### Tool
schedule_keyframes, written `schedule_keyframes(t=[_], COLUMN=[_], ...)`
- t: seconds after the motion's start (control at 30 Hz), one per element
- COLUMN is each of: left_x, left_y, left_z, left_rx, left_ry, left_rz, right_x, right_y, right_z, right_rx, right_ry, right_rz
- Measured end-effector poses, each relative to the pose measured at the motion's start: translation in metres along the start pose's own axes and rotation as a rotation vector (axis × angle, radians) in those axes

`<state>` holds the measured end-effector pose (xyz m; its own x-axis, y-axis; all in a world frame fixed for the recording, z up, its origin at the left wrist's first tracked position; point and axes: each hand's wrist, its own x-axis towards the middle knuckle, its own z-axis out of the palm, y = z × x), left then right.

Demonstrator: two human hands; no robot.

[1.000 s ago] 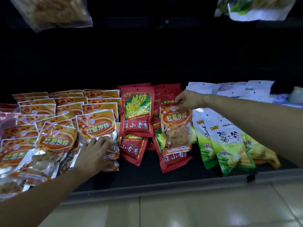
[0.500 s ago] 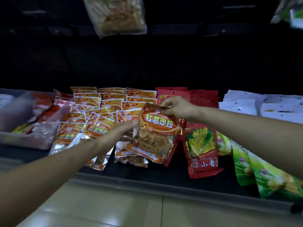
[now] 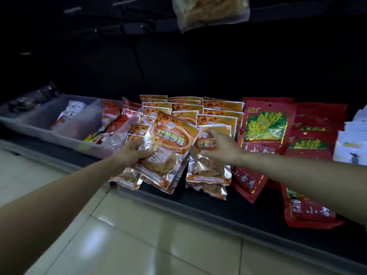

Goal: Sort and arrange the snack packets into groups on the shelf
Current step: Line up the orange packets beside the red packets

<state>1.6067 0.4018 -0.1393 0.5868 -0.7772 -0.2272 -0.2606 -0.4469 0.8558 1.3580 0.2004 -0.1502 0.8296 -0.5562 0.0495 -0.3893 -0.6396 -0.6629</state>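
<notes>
Head view: I'm gripping one orange packet (image 3: 174, 141) with my left hand (image 3: 131, 153) — fingers curled round its lower left side. The packet is tilting, in front of the orange rows (image 3: 218, 114), its bottom edge down near the front of the shelf (image 3: 228, 213); I can't tell whether it's touching. My right hand (image 3: 220, 145) is reaching in with fingers stretched out, touching the face of a second orange packet (image 3: 208, 171) that is leaning at the front of those rows. It is not gripping it, as far as I can see. The orange rows are standing overlapped, several deep, mid-shelf. Red packets (image 3: 266, 126) are sitting just to their right, some upright, some lying flat toward the shelf edge. White packets (image 3: 349, 149) are showing at far right. Grey bins (image 3: 65, 133) with mixed packets are sitting left of the orange group. A clear bag (image 3: 208, 12) is hanging overhead — blurred.
</notes>
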Motion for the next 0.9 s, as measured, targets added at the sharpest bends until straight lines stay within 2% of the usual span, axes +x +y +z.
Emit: schedule_keyframes(t=[0.1, 0.2, 0.3, 0.47, 0.53, 0.63, 0.67, 0.77, 0.83, 0.9], left_x=[0.006, 0.005, 0.003, 0.014, 0.017, 0.015, 0.01, -0.006, -0.012, -0.013], left_y=[-0.029, -0.05, -0.059, -0.054, -0.053, -0.062, -0.063, -0.065, -0.073, -0.079], left_z=[-0.014, -0.008, 0.007, 0.027, 0.032, 0.036, 0.037, 0.043, 0.048, 0.051], left_rx=[-0.008, 0.012, -0.029, 0.021, 0.12, 0.485, 0.577, 0.78, 0.944, 0.995], left_ry=[0.082, 0.136, 0.202, 0.26, 0.281, 0.347, 0.352, 0.145, 0.048, 0.028], left_rz=[-0.072, -0.119, -0.128, -0.039, -0.034, 0.001, 0.062, 0.246, 0.267, 0.249], right_x=[-0.016, -0.034, -0.039, -0.036, -0.042, -0.053, -0.057, -0.063, -0.064, -0.062], right_y=[0.017, 0.026, 0.022, 0.01, 0.009, 0.012, 0.014, 0.02, 0.022, 0.022], right_z=[0.022, 0.044, 0.054, 0.063, 0.064, 0.068, 0.07, 0.076, 0.08, 0.082], right_rx=[-0.388, -0.669, -0.695, -0.658, -0.639, -0.637, -0.65, -0.698, -0.72, -0.746], right_ry=[-0.224, -0.432, -0.431, -0.493, -0.494, -0.517, -0.521, -0.518, -0.509, -0.497], right_rz=[-0.113, -0.117, -0.175, -0.213, -0.266, -0.317, -0.32, -0.303, -0.29, -0.279])
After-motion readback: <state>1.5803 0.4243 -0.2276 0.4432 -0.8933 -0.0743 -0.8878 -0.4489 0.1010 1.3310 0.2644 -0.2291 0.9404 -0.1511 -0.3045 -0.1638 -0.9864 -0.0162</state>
